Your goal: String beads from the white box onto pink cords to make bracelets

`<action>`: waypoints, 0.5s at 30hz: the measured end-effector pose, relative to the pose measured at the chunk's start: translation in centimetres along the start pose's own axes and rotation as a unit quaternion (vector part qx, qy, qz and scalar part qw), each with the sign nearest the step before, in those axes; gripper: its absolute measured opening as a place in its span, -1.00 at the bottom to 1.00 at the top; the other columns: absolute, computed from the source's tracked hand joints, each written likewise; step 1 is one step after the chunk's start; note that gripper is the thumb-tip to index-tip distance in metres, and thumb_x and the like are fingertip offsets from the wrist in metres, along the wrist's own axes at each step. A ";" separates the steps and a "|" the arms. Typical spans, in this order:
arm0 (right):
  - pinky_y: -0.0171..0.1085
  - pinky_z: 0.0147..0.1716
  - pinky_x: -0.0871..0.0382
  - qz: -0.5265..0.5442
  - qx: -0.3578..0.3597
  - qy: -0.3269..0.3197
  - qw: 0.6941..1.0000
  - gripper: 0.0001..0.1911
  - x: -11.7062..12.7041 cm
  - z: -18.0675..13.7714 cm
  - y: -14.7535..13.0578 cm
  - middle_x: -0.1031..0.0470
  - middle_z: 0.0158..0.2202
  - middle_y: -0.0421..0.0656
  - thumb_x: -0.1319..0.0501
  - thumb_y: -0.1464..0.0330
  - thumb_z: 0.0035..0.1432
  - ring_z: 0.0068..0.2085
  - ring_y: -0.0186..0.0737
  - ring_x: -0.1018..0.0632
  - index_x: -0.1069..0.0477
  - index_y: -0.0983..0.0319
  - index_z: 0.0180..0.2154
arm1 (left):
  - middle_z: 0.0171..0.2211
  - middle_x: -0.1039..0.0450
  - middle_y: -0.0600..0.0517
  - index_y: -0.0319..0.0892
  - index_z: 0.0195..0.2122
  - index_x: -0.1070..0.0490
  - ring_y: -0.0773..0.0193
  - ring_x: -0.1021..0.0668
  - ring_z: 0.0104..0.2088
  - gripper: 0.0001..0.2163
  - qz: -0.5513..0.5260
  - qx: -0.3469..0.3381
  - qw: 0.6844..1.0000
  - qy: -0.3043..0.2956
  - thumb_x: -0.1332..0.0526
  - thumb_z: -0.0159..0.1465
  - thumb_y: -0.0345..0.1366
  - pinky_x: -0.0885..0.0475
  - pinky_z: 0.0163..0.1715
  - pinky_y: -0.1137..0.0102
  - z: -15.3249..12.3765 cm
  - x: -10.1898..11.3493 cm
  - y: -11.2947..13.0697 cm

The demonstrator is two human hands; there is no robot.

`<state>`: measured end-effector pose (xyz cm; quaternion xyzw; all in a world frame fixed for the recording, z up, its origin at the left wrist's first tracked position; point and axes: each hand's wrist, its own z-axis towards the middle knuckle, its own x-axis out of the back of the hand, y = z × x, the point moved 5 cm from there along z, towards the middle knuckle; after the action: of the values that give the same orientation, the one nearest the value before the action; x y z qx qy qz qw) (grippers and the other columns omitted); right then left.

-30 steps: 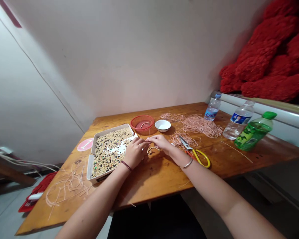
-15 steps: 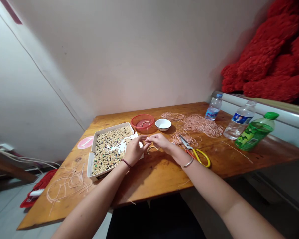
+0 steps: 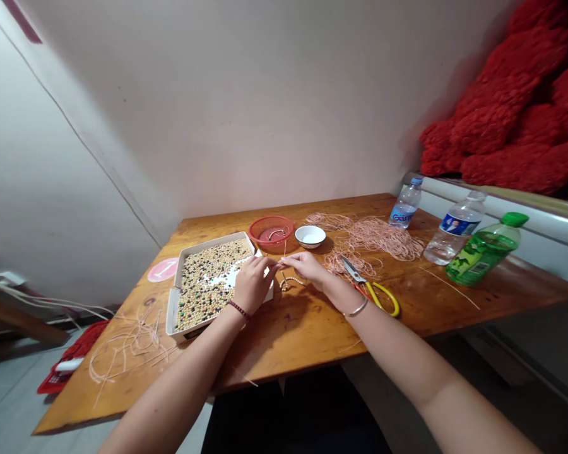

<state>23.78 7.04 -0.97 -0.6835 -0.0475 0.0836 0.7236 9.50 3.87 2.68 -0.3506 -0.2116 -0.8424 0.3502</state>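
Over wooden counter point(image 3: 293, 340), pinching thin cord point(image 3: 284, 248) with narrow grip of right hand point(image 3: 307, 266), above beaded strand point(image 3: 291, 279); cannot tell hold of left hand point(image 3: 252, 281), just beside. Could lose cord through slackened pinch, or jostle bead tray point(image 3: 171, 310) through careless leftward sweep.

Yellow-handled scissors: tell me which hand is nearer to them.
Right. The right hand is just left of the scissors; the left hand is farther left, by the right side of the bead tray.
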 end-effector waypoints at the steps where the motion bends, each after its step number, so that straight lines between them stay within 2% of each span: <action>1: -0.37 -0.65 0.00 0.000 0.003 0.002 1.000 -0.67 0.0 -0.1 -0.1 -0.44 -0.62 -0.17 -0.32 0.16 -0.08 -0.66 -0.49 -0.18 -0.56 0.34 -0.42 | -0.35 -0.50 -0.01 -0.15 -0.27 -0.44 0.20 -0.47 -0.30 -0.84 0.012 -0.020 1.000 -0.008 -0.11 0.32 -0.23 -0.36 -0.28 0.34 0.0 -0.2 0.3; 4: -0.37 -0.65 0.02 -0.001 0.000 0.008 1.000 -0.67 -0.1 -0.1 0.1 -0.26 -0.74 -0.29 -0.33 0.17 -0.09 -0.67 -0.48 -0.15 -0.56 0.34 -0.42 | -0.37 -0.48 -0.01 -0.15 -0.25 -0.46 0.21 -0.45 -0.30 -0.84 0.034 -0.059 0.997 -0.033 -0.10 0.32 -0.25 -0.35 -0.31 0.35 -0.2 -0.7 0.8; 7: -0.37 -0.64 0.01 -0.003 -0.009 0.001 1.000 -0.65 -0.3 0.0 0.4 -0.21 -0.76 -0.30 -0.31 0.17 -0.07 -0.66 -0.46 -0.16 -0.57 0.36 -0.37 | -0.38 -0.49 0.01 -0.12 -0.26 -0.48 0.24 -0.44 -0.32 -0.83 0.032 -0.046 0.998 -0.038 -0.11 0.32 -0.24 -0.33 -0.33 0.37 -0.3 -0.8 0.8; 10: -0.36 -0.62 -0.04 -0.008 0.000 -0.006 1.000 -0.64 -0.3 0.2 0.7 -0.31 -0.72 -0.25 -0.30 0.16 -0.05 -0.63 -0.42 -0.23 -0.58 0.35 -0.36 | -0.39 -0.50 0.02 -0.12 -0.28 -0.50 0.23 -0.44 -0.32 -0.83 0.043 -0.021 0.998 -0.033 -0.14 0.30 -0.22 -0.33 -0.34 0.37 -0.4 -0.6 0.7; 15: -0.32 -0.46 -0.21 -0.027 0.043 -0.024 0.998 -0.65 -0.6 0.8 1.2 -0.53 -0.51 -0.12 -0.30 0.13 -0.07 -0.49 -0.32 -0.40 -0.58 0.32 -0.46 | -0.43 -0.50 0.03 -0.11 -0.36 -0.49 0.23 -0.44 -0.32 -0.83 0.047 -0.008 0.998 -0.051 -0.14 0.30 -0.23 -0.32 -0.35 0.37 -0.4 -0.5 0.5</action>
<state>23.01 7.76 -2.13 -0.6481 -0.0796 0.0825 0.7529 9.95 3.46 2.09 -0.4053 -0.2054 -0.8080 0.3750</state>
